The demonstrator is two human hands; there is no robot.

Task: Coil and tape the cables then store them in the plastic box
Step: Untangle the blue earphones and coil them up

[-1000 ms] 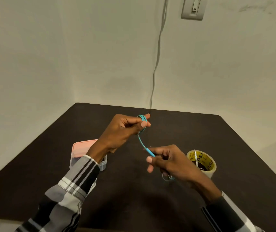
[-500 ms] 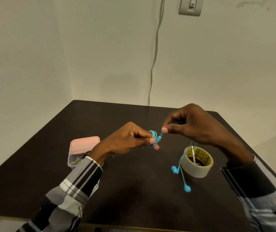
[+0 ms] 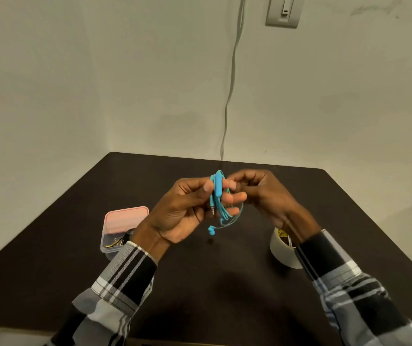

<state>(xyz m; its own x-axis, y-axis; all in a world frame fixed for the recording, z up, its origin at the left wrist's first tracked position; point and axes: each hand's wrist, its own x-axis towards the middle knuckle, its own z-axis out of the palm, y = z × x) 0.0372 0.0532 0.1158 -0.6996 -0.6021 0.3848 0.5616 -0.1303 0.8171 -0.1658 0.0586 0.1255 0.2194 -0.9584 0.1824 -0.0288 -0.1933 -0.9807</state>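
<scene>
A blue earphone cable is wound into loops around the fingers of my left hand, held above the middle of the dark table. Its metal plug and one blue earbud dangle below the coil. My right hand is just right of the coil, fingers curled and pinching the cable's free strand. A clear plastic box with a pink lid sits on the table to the left, partly behind my left wrist. A roll of tape stands to the right, partly hidden by my right forearm.
The table is pushed into a corner of pale walls. A thin grey wire runs down the back wall to the table's far edge, below a wall switch. Small metal items show inside the box.
My right hand has come down and in close to the left hand. The cable's hanging length has been wound up, so only one earbud still dangles below the coil.
</scene>
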